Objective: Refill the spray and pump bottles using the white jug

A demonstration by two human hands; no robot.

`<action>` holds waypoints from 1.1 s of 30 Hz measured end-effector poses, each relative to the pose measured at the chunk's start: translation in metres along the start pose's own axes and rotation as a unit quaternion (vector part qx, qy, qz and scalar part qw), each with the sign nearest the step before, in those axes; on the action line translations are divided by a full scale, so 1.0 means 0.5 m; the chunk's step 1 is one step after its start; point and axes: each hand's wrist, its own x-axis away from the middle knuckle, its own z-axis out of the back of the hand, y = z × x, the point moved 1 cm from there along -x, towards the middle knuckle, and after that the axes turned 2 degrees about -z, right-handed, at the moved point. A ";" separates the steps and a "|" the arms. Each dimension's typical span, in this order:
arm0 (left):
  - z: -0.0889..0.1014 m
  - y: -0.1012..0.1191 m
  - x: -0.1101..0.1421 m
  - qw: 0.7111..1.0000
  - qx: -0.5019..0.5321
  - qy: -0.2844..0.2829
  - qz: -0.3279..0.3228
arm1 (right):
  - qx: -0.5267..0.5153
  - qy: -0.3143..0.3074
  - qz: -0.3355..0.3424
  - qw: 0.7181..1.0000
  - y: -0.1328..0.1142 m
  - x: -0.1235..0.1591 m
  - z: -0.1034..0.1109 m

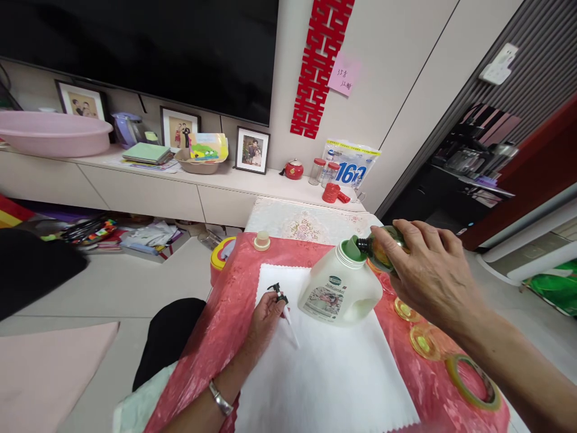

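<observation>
My right hand (433,273) is closed around a small green-tinted bottle (383,243), tipped sideways with its dark neck at the green-rimmed mouth of a white plastic jug (340,288). The jug stands on a white cloth (324,367) over a red patterned table cover (225,325). My left hand (265,316) rests on the cloth to the jug's left, fingers pinched on a black pump head (279,294) whose white tube points down to the right. A metal bracelet sits on that wrist.
A beige cap (262,242) lies at the table's far edge beside a yellow-red tin (220,255). Amber glass lids (424,340) and a tape ring (473,376) lie right of the jug. A sideboard (135,180) with photo frames, a pink basin (54,132) and jars stands behind.
</observation>
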 end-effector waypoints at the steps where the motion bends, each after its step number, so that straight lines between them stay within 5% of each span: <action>1: 0.000 0.000 0.000 1.000 0.000 0.001 0.001 | 0.000 0.002 0.002 1.000 0.000 -0.001 0.001; 33: 0.003 -0.008 0.000 1.000 0.003 -0.007 -0.008 | 0.075 0.013 0.040 0.996 -0.005 -0.012 0.024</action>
